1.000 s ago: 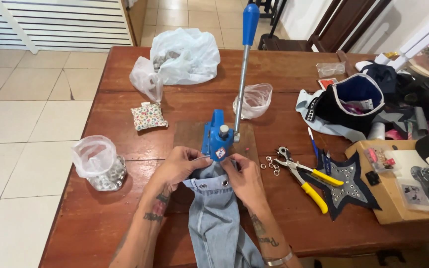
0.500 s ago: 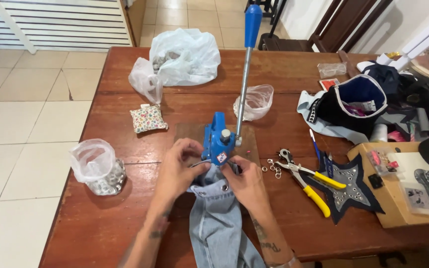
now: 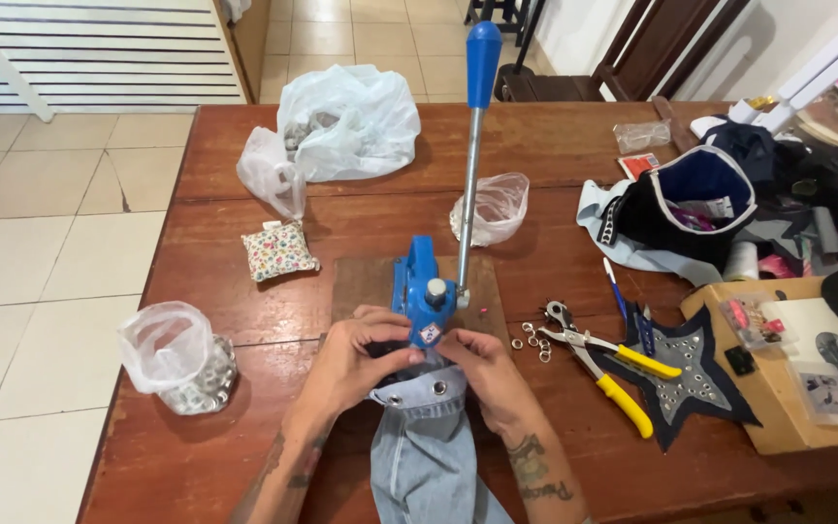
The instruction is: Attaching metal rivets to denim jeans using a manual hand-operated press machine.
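A blue hand press [image 3: 422,291] with a tall lever and blue knob [image 3: 483,49] stands on a wooden board [image 3: 361,281] on the table. A strip of light blue denim [image 3: 426,437] with metal eyelets lies with its top end under the press head. My left hand [image 3: 356,364] pinches the denim's left top edge. My right hand [image 3: 482,374] holds the right top edge next to the press base.
Loose metal eyelets [image 3: 531,342] and yellow-handled pliers [image 3: 613,374] lie right of the press. A dark star-shaped fabric [image 3: 686,374], a floral pincushion [image 3: 279,250], plastic bags [image 3: 346,116], a bag of rings [image 3: 181,369], a cardboard box [image 3: 797,369] and piled clothes [image 3: 700,204] surround them.
Both hands pushed the denim end forward under the press head and closed in on its top edge. The view also tilted slightly.
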